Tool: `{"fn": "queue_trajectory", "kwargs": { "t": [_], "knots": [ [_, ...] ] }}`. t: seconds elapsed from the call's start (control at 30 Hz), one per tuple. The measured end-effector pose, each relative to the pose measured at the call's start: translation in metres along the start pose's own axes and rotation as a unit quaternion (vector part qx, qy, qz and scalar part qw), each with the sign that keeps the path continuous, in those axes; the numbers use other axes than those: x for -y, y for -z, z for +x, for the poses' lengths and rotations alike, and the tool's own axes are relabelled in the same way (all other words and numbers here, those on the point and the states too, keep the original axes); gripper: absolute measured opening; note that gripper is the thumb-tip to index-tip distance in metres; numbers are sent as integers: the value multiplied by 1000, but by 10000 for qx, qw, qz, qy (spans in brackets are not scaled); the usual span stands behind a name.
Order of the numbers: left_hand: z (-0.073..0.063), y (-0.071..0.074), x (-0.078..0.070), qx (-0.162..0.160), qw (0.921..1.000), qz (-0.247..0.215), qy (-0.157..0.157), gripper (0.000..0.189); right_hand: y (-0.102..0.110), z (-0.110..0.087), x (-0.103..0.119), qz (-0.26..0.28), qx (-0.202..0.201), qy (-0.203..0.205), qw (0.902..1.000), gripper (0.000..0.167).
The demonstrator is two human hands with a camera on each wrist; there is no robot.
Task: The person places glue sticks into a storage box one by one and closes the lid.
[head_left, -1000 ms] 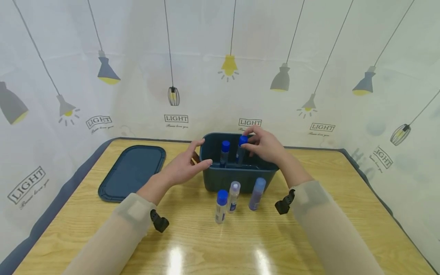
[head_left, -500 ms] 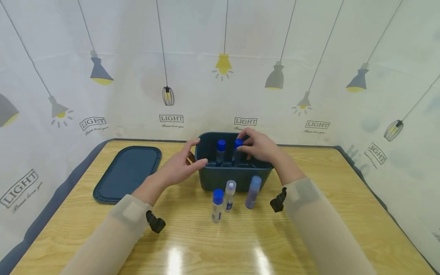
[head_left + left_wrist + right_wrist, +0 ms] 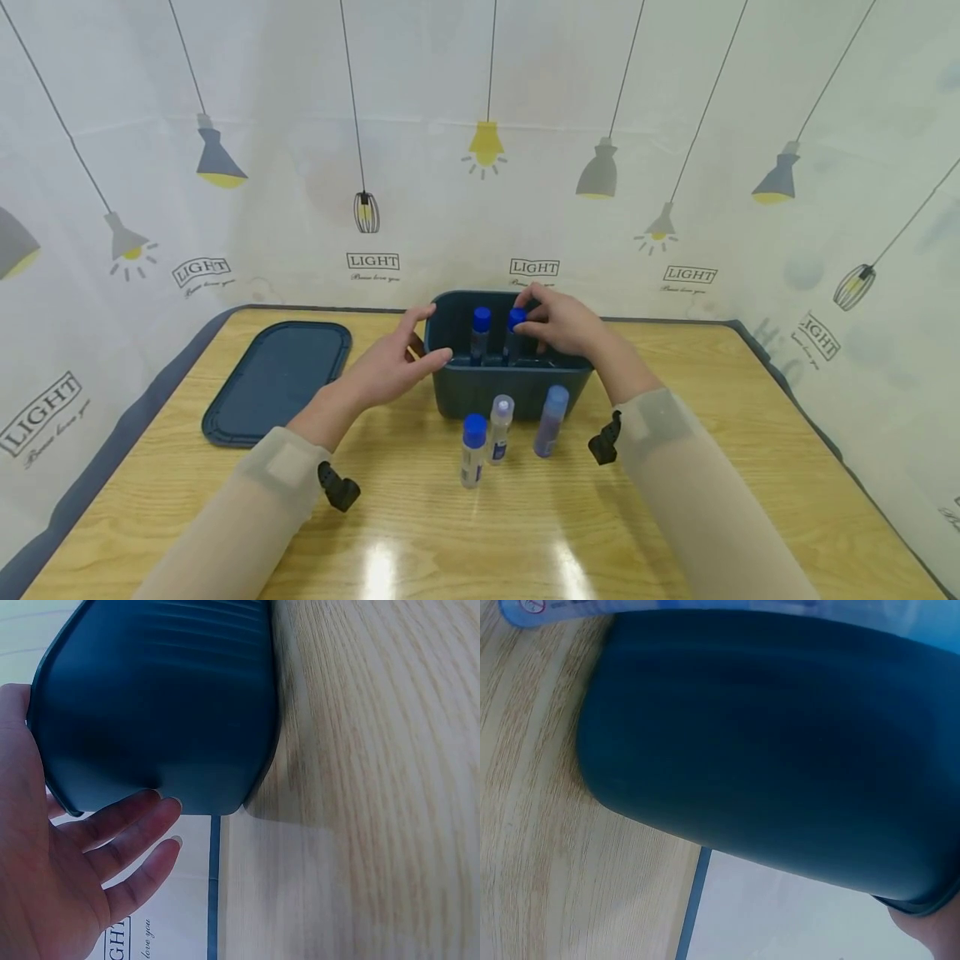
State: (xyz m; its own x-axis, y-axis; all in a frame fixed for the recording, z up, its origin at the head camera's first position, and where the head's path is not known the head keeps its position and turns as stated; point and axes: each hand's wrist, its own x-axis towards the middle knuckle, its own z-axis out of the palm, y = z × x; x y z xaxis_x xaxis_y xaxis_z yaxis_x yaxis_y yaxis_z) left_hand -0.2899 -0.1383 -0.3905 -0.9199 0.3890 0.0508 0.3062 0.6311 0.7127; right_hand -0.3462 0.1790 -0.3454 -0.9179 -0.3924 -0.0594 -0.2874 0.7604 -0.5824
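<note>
In the head view, my right hand [image 3: 562, 321] reaches over the dark blue bin [image 3: 510, 392] and pinches the blue cap of a glue stick [image 3: 516, 320] standing inside it. Just left of that one, a second blue-capped glue stick [image 3: 480, 333] is upright in the bin. My left hand [image 3: 386, 367] touches the bin's left end, thumb and fingers spread at the rim. In the left wrist view, its fingers [image 3: 142, 877] lie loosely extended beside the bin wall. The bin's front wall hides the bottoms of both sticks.
Outside the bin's front stand a blue-capped clear glue stick [image 3: 472, 454], a white-capped one [image 3: 500, 429] and a bluish one [image 3: 551, 421]. A dark blue lid [image 3: 277, 383] lies flat on the wooden table [image 3: 420, 533] at left. A lamp-printed curtain [image 3: 420, 167] hangs behind.
My right hand has lowered the glue stick it holds, and the stick has gone from tilted to upright. The left hand stays at the bin's end. The head view has shifted slightly.
</note>
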Motion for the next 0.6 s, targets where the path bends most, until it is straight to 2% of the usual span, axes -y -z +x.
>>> {"fn": "queue_trajectory", "kwargs": {
  "t": [0.33, 0.6],
  "knots": [
    [0, 0, -1, 9, 10000, -27, 4, 90, 0, -1, -1, 25, -45, 39, 10000, 41],
    [0, 0, 0, 25, 10000, -60, -1, 90, 1, -3, -4, 149, -440, 273, 9985, 44]
  ]
}}
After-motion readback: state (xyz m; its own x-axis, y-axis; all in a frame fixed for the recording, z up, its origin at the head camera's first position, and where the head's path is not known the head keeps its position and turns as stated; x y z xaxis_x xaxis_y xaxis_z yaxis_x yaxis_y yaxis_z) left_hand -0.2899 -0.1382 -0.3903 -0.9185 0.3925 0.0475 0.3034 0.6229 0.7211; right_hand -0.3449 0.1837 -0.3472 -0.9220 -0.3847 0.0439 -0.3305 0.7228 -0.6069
